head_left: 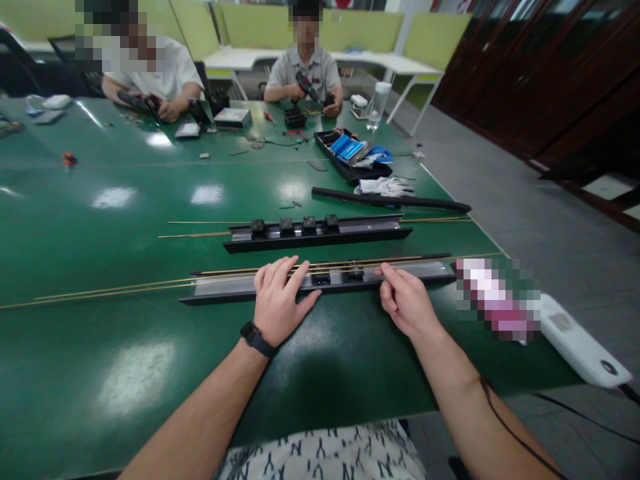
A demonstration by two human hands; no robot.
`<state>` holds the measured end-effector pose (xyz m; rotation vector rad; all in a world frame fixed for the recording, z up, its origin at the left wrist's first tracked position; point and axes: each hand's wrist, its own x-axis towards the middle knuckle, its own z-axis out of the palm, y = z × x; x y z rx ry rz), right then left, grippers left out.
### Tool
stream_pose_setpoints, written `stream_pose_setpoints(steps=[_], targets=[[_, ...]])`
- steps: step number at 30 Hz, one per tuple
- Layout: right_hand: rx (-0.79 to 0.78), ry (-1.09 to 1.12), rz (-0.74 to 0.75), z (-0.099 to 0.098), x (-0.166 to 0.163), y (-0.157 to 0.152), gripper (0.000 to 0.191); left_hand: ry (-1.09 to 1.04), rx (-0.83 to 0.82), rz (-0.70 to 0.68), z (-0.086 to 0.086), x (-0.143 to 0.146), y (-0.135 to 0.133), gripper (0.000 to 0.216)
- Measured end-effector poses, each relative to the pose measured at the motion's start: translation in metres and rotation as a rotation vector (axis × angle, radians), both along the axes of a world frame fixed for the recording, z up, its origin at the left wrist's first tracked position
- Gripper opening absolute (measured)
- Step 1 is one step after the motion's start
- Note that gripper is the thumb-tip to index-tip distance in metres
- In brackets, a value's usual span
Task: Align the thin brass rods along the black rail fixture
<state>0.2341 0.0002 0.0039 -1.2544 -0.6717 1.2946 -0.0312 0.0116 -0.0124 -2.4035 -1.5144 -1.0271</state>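
Observation:
A long black rail (225, 287) lies across the green table (100, 373) in front of me, with small black blocks (321, 278) on it and thin brass rods (125, 288) running along it. My left hand (278, 301) lies flat on the rail, fingers spread over the rods, a black watch on the wrist. My right hand (406, 300) sits at the rail's right part with its fingers curled, thumb and forefinger pinched at a brass rod. A second black rail (360, 231) with several black blocks lies parallel just beyond.
A white device (580, 343) lies at the table's right edge beside a blurred-out object. Farther back are a black strip (395, 199), white gloves, a black tray (345, 170) with blue parts and a water bottle (377, 107). Two people work at the far side.

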Motion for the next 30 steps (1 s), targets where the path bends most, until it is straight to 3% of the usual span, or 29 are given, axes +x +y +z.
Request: stream_pose_setpoints(steps=[8,20,30], targets=[[-0.001,0.008,-0.117,0.0061,0.0049,0.0007,0.036,0.002,0.008,0.018,0.0026,-0.0002,-0.0018,0.049],[-0.012,-0.02,-0.026,0.0074,0.0024,-0.002,0.036,-0.002,0.006,0.025,0.0034,0.0003,-0.0025,0.049],[0.02,0.024,-0.138,0.0032,0.0082,0.001,0.028,-0.002,-0.001,0.026,0.0016,-0.0002,-0.0014,0.05]])
